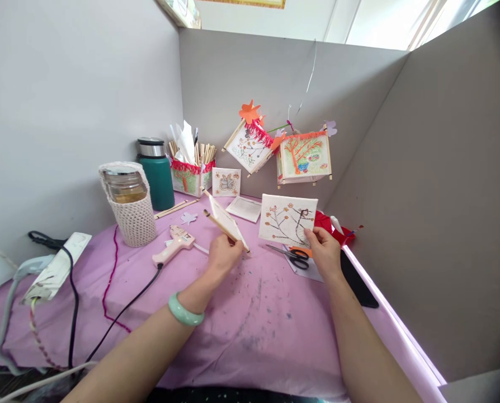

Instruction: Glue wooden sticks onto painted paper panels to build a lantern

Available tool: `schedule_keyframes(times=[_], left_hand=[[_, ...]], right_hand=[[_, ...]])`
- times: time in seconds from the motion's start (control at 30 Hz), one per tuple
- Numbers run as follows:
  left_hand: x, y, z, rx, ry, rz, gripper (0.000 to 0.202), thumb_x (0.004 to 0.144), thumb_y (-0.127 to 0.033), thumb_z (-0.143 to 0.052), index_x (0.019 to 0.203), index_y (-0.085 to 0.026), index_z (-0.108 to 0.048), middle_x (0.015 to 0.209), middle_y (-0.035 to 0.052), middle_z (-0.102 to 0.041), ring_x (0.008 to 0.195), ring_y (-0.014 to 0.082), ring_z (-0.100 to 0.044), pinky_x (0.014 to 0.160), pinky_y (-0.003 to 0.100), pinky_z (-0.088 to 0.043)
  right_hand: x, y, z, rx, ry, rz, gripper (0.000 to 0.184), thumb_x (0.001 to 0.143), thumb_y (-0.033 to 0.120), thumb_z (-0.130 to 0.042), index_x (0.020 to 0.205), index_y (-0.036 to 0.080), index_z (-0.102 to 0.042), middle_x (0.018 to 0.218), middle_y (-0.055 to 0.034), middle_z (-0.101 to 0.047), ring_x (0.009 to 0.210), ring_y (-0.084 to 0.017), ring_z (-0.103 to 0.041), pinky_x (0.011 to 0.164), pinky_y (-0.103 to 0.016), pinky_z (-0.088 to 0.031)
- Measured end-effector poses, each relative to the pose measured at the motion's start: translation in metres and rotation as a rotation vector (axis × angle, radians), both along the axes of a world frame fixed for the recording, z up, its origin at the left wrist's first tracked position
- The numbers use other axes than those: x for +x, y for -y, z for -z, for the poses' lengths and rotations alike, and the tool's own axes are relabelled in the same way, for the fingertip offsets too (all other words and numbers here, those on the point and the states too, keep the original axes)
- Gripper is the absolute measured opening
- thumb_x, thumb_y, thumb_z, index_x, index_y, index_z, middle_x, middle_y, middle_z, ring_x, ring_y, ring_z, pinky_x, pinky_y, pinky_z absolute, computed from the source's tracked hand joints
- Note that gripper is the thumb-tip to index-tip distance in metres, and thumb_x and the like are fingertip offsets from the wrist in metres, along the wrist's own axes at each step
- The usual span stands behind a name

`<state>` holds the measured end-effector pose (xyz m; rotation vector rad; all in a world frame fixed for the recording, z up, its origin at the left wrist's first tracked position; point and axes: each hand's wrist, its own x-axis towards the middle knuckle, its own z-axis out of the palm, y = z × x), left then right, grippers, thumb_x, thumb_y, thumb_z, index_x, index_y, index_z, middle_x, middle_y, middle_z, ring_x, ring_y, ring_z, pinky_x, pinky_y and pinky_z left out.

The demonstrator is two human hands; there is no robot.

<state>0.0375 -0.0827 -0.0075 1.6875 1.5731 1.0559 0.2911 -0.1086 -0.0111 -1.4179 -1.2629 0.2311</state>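
My left hand (225,253) is closed on a white panel with wooden sticks (223,217) along its edges, tilted so that it shows nearly edge-on. In my right hand (324,249) is a white picture panel (287,218) with a drawn branch and small orange flowers, pinched at its lower right corner and held up facing me. Black-handled scissors (298,258) lie just beneath that panel, on orange and pale paper. Left of my left hand, a pink glue gun (174,246) rests on the purple cloth (250,330).
A jar in a knitted sleeve (132,224), a green bottle (157,182) and a decorated stick holder (191,179) stand at the back left. Two panels (226,182) are near the back wall. Decorated lanterns (304,157) hang above. A power strip (59,268) and cables lie left.
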Motion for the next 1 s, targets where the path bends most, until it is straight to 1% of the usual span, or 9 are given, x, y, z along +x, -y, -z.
schedule_keyframes(times=[0.07,0.13,0.23,0.3,0.37,0.5,0.63,0.8,1.0], left_hand=[[0.001,0.005,-0.002,0.116,-0.2,-0.001,0.016,0.074,-0.027,-0.053,0.081,-0.015,-0.06,0.077,0.0078,-0.069,0.073,0.0207,-0.064,0.06,0.027,-0.045],[0.002,0.01,-0.004,0.179,-0.34,0.009,0.017,0.078,-0.029,-0.05,0.087,-0.017,-0.057,0.078,0.0067,-0.067,0.074,0.0208,-0.063,0.062,0.028,-0.043],[0.004,0.015,-0.006,0.221,-0.473,0.013,0.019,0.082,-0.031,-0.046,0.091,-0.017,-0.054,0.083,0.0073,-0.066,0.075,0.0207,-0.062,0.064,0.029,-0.042],[0.005,0.016,-0.007,0.259,-0.543,-0.011,0.019,0.084,-0.03,-0.043,0.094,-0.017,-0.052,0.088,0.0081,-0.064,0.076,0.0211,-0.061,0.064,0.03,-0.041],[0.004,0.017,-0.007,0.288,-0.597,-0.028,0.019,0.086,-0.03,-0.04,0.097,-0.018,-0.051,0.091,0.0085,-0.063,0.076,0.0216,-0.061,0.064,0.03,-0.041],[0.004,0.017,-0.01,0.253,-0.645,-0.005,0.019,0.087,-0.027,-0.039,0.099,-0.018,-0.05,0.093,0.0084,-0.061,0.078,0.0214,-0.061,0.065,0.03,-0.04],[0.006,0.018,-0.011,0.241,-0.661,0.033,0.02,0.088,-0.025,-0.038,0.102,-0.018,-0.051,0.096,0.0078,-0.061,0.08,0.0207,-0.061,0.065,0.03,-0.041],[0.012,0.018,-0.004,0.309,-0.688,0.087,0.021,0.091,-0.023,-0.035,0.102,-0.018,-0.052,0.097,0.0085,-0.06,0.08,0.0197,-0.061,0.066,0.03,-0.043],[0.017,0.013,0.004,0.394,-0.712,0.114,0.02,0.091,-0.021,-0.034,0.097,-0.018,-0.053,0.093,0.0087,-0.06,0.077,0.0217,-0.061,0.061,0.031,-0.043]], right_hand=[[-0.004,0.002,-0.003,0.019,-0.008,-0.048,0.032,0.081,0.048,-0.05,0.09,0.019,-0.061,0.09,-0.0058,-0.065,0.083,-0.02,-0.058,0.075,-0.03,-0.046],[-0.008,0.003,-0.005,-0.006,-0.02,-0.097,0.029,0.081,0.047,-0.05,0.087,0.02,-0.059,0.082,-0.004,-0.064,0.074,-0.018,-0.057,0.068,-0.028,-0.046],[-0.009,0.001,-0.004,-0.101,-0.052,-0.177,0.026,0.081,0.047,-0.051,0.079,0.021,-0.054,0.059,0.0024,-0.052,0.053,-0.013,-0.048,0.052,-0.024,-0.041],[-0.009,0.0,-0.002,-0.156,-0.053,-0.236,0.026,0.081,0.047,-0.051,0.076,0.021,-0.051,0.054,0.0045,-0.046,0.048,-0.012,-0.044,0.048,-0.024,-0.038],[-0.009,-0.001,0.001,-0.2,-0.028,-0.28,0.027,0.08,0.047,-0.051,0.073,0.021,-0.05,0.053,0.0044,-0.046,0.048,-0.012,-0.044,0.048,-0.024,-0.037],[-0.011,-0.003,0.007,-0.278,0.016,-0.312,0.03,0.079,0.049,-0.05,0.069,0.021,-0.046,0.056,0.003,-0.052,0.048,-0.012,-0.048,0.049,-0.024,-0.039],[-0.011,-0.006,0.015,-0.352,0.047,-0.289,0.031,0.079,0.049,-0.049,0.068,0.02,-0.046,0.059,0.001,-0.058,0.046,-0.011,-0.051,0.047,-0.023,-0.04],[-0.009,-0.007,0.018,-0.427,0.036,-0.216,0.029,0.077,0.047,-0.051,0.069,0.019,-0.049,0.059,-0.0007,-0.062,0.044,-0.012,-0.054,0.042,-0.022,-0.039],[-0.009,-0.006,0.015,-0.432,0.051,-0.19,0.028,0.077,0.046,-0.052,0.07,0.019,-0.051,0.06,-0.0018,-0.063,0.046,-0.013,-0.056,0.044,-0.024,-0.041]])
